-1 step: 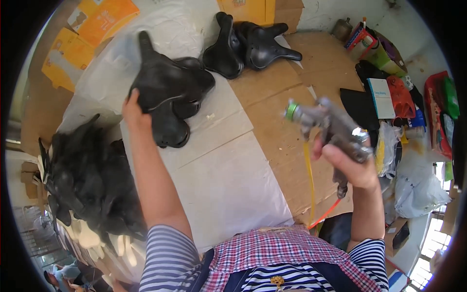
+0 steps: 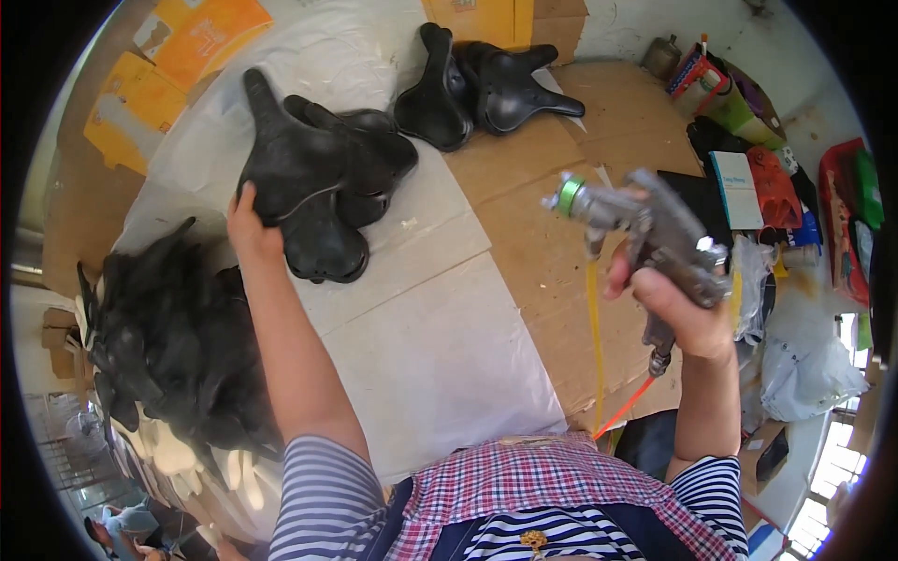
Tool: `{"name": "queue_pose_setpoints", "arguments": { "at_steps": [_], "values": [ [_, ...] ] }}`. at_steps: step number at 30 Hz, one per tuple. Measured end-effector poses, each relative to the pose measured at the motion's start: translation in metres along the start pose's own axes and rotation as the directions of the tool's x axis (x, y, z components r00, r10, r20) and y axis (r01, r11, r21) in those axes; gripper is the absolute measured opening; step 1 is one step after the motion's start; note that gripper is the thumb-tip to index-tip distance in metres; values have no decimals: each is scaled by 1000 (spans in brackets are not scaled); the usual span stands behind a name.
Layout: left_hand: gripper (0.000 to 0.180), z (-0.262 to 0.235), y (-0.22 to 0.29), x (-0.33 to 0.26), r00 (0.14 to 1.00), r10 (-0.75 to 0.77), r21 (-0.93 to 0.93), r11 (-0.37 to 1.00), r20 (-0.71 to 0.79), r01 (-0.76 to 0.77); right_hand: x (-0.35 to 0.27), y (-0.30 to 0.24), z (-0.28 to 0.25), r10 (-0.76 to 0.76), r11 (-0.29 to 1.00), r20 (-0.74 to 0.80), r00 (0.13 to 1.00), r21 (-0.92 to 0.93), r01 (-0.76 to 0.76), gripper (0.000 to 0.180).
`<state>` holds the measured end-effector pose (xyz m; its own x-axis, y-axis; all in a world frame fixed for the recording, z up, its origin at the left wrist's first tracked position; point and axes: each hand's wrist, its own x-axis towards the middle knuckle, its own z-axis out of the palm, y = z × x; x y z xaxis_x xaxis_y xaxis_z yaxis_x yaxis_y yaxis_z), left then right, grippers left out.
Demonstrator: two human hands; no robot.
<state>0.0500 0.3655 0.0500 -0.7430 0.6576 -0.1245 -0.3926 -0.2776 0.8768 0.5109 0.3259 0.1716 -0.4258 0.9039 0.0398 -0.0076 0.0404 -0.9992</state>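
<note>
My left hand [image 2: 251, 229] reaches forward and grips the edge of a black bicycle saddle [image 2: 304, 168], which lies on top of a small stack of the same saddles [image 2: 327, 248] on a white sheet [image 2: 430, 346]. My right hand [image 2: 678, 313] holds a grey metal spray gun [image 2: 645, 224] by its handle, raised over the brown cardboard [image 2: 533, 252]. The gun's nozzle has a green ring and points left toward the saddles. A yellow hose [image 2: 595, 327] and an orange hose [image 2: 629, 407] hang down from the gun.
Two more black saddles [image 2: 486, 84] lie at the back. A big heap of black saddles [image 2: 168, 346] fills the left side. Orange and yellow boxes [image 2: 178, 47] sit at the far left. Bottles, boxes and plastic bags [image 2: 804, 365] crowd the right.
</note>
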Motion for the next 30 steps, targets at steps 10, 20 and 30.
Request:
{"name": "queue_pose_setpoints", "arguments": {
  "at_steps": [10,20,30],
  "values": [
    [39,-23,-95,2,969,-246,-244,941,-9,237,-11,27,-9,210,977,75,975,-41,-207,52],
    [50,39,-54,-41,999,12,33,999,-33,-11,-59,38,31,274,960,260,926,-22,-278,57],
    [52,-229,121,-74,945,286,174,950,-157,-259,-47,8,95,69,996,108,992,47,-74,46]
  ]
}}
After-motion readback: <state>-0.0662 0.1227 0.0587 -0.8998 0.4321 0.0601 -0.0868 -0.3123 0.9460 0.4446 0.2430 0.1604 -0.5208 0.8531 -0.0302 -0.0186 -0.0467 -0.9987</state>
